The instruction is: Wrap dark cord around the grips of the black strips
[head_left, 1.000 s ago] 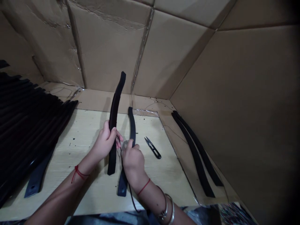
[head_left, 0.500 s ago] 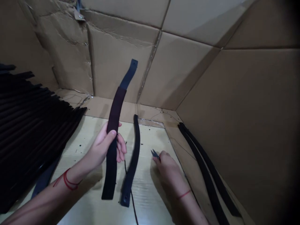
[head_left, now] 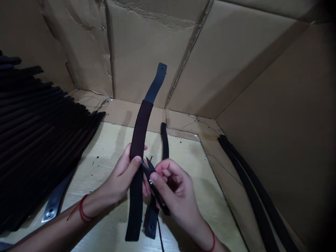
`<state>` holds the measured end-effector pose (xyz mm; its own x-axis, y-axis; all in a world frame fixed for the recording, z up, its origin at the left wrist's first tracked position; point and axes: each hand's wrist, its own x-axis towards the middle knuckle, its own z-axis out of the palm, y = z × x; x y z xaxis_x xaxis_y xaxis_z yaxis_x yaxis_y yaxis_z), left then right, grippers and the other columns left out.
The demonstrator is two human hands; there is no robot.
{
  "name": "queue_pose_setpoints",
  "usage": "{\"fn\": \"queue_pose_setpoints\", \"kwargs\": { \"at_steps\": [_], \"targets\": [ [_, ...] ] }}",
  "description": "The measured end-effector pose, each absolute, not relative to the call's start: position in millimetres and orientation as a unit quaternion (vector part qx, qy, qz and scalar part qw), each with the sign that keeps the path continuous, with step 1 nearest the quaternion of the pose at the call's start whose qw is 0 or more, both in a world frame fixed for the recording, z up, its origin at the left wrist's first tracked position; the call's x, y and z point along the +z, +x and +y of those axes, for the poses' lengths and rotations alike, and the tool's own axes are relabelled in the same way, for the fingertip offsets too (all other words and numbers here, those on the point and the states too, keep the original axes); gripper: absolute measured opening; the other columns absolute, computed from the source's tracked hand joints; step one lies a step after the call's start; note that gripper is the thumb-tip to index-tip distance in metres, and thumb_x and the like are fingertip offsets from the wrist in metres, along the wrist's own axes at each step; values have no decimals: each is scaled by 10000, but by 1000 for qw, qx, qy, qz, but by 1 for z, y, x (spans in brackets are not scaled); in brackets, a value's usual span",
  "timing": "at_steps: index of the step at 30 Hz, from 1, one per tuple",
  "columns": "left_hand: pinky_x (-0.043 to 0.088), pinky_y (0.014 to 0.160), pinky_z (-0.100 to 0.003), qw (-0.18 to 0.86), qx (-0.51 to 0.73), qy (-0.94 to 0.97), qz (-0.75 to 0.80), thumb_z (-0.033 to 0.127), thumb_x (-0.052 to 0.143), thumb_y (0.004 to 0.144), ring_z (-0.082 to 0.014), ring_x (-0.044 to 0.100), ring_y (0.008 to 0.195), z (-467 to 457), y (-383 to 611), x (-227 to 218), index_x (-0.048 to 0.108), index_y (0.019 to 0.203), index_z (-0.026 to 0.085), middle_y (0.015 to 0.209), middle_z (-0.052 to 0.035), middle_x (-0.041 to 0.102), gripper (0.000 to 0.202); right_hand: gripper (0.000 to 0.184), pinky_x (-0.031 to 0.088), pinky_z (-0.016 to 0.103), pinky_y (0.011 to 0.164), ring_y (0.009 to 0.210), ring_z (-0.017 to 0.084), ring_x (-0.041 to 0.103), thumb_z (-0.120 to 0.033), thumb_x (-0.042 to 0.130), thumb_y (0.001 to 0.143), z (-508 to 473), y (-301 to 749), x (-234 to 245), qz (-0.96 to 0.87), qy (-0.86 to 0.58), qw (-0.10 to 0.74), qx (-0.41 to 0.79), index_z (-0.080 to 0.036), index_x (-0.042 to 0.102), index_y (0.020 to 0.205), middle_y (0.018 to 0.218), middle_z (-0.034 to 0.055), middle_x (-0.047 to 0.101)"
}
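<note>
My left hand is closed round a long curved black band with a dark fabric sleeve, held upright over the pale wooden board. Its bare blue-grey end sticks up at the top. My right hand grips small black thread snips, their tips pointing up right beside the band at my left thumb. A second black band lies flat on the board behind my hands, and a thin dark thread hangs down near it.
A large stack of black bands fills the left side, with one metal-ended strip lying at its foot. Two more black bands lie along the right. Cardboard walls close in the back and right.
My right hand picked the snips up from the board and brought them left to the band. The held band has stayed in my left hand; the view shifted a little.
</note>
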<state>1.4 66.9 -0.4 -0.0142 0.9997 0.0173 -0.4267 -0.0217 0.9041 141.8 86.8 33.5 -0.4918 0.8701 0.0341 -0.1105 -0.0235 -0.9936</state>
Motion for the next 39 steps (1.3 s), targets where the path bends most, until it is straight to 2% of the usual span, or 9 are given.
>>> {"fn": "queue_pose_setpoints", "kwargs": {
  "at_steps": [4, 12, 18, 24, 26, 28, 31, 35, 39],
  "targets": [
    [518, 401, -206, 595, 598, 380, 379, 424, 518, 932, -127, 630, 423, 67, 1, -4, 405, 1218, 245, 663, 47, 641, 355, 193, 377, 174, 356, 433, 84, 504, -312, 672, 842, 90, 147, 19, -592, -331, 385, 626, -205, 531, 765, 557, -39, 590],
    [518, 405, -223, 600, 601, 388, 358, 403, 507, 935, -147, 644, 437, 68, 2, -4, 410, 1186, 237, 650, 42, 643, 316, 191, 351, 200, 372, 406, 81, 459, -329, 672, 839, 93, 153, 17, -619, -361, 374, 588, -204, 549, 766, 550, -47, 558],
    [518, 430, -205, 601, 606, 392, 343, 385, 482, 956, -140, 646, 461, 67, 2, -5, 369, 1207, 239, 630, 40, 640, 311, 214, 376, 204, 419, 454, 94, 499, -340, 673, 852, 92, 153, 15, -620, -344, 393, 586, -201, 536, 765, 558, -40, 566],
    [515, 446, -206, 653, 551, 419, 308, 441, 430, 972, -130, 627, 483, 60, 7, -8, 321, 1222, 225, 674, -4, 665, 348, 284, 388, 205, 416, 438, 104, 481, -498, 564, 904, 95, 150, 19, -493, -303, 451, 679, -229, 486, 859, 569, -53, 547],
    [517, 445, -213, 664, 530, 438, 293, 441, 420, 975, -129, 621, 478, 58, 10, -12, 308, 1240, 220, 678, -9, 658, 363, 346, 326, 189, 387, 396, 85, 380, -555, 568, 877, 98, 150, 18, -464, -291, 452, 704, -212, 526, 860, 504, -75, 461],
    [531, 467, -223, 655, 509, 474, 295, 421, 406, 983, -128, 623, 496, 57, 13, -17, 310, 1264, 212, 684, -12, 647, 363, 340, 230, 168, 360, 369, 56, 263, -515, 672, 815, 100, 151, 15, -459, -311, 451, 700, -192, 570, 841, 458, -108, 364],
    [548, 502, -229, 624, 478, 523, 329, 388, 384, 995, -120, 614, 507, 57, 14, -20, 300, 1341, 201, 683, -10, 630, 403, 256, 174, 160, 347, 361, 32, 218, -348, 789, 735, 100, 153, 11, -467, -364, 455, 664, -180, 601, 780, 451, -121, 354],
    [558, 511, -232, 604, 461, 548, 350, 359, 385, 996, -120, 608, 499, 56, 13, -17, 251, 1433, 202, 686, -13, 628, 484, 247, 230, 159, 315, 324, 38, 292, -306, 797, 708, 99, 152, 11, -472, -356, 447, 671, -195, 576, 729, 446, -118, 384],
    [566, 517, -260, 610, 464, 539, 349, 312, 426, 976, -145, 616, 497, 53, 13, -12, 328, 1421, 182, 662, -25, 645, 474, 278, 291, 146, 307, 310, 33, 349, -258, 794, 702, 98, 151, 15, -447, -330, 418, 719, -193, 528, 658, 442, -114, 398]
  ]
}}
